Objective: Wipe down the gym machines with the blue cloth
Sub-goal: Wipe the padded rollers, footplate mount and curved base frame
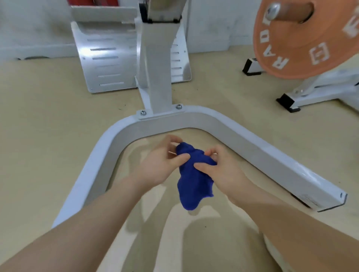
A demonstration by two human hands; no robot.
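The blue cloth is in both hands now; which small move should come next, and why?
Probably lower the blue cloth onto the curved white base just ahead. Left hand and right hand pinch it bunched in the air, touching no machine yet.

Tan floor, glossy, soft shadows at 6 o'clock. White wall along 12 o'clock with pale baseboard. Red object at 11 o'clock, cut off by the frame edge. Even light, bright glare on metal.

cloth: deep blue | machine frame: white | weight plate: orange, white lettering
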